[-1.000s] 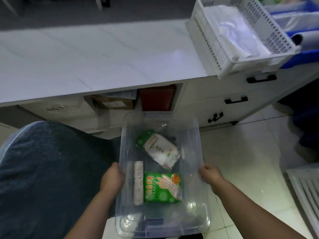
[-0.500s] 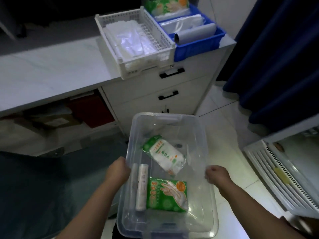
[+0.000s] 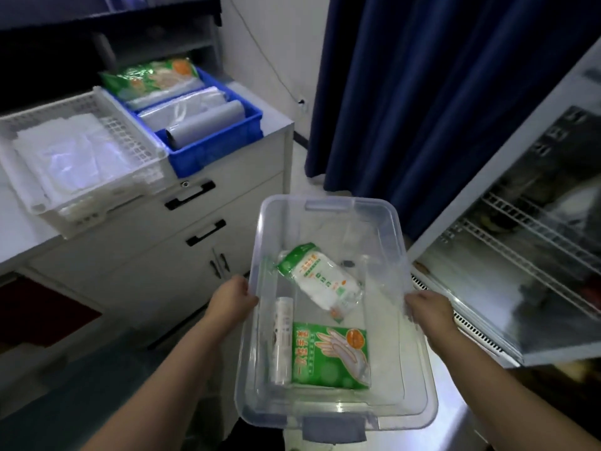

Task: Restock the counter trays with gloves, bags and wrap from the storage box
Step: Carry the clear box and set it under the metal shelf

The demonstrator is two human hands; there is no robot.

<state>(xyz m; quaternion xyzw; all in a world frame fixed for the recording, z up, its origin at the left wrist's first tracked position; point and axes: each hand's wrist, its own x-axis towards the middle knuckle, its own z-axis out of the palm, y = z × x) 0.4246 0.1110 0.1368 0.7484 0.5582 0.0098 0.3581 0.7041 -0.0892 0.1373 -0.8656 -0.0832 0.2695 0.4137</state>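
White cabinet, left: two drawers with black bar handles, doors below, red item in the recess beside it. Dark blue curtain, centre-right, hanging to the floor. Glass-fronted cooler, right, with white wire shelves; wall socket between cabinet and curtain.

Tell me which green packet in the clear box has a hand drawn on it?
The square green packet lying beside the white roll. The other packet is mostly white with a green end and lies crooked.
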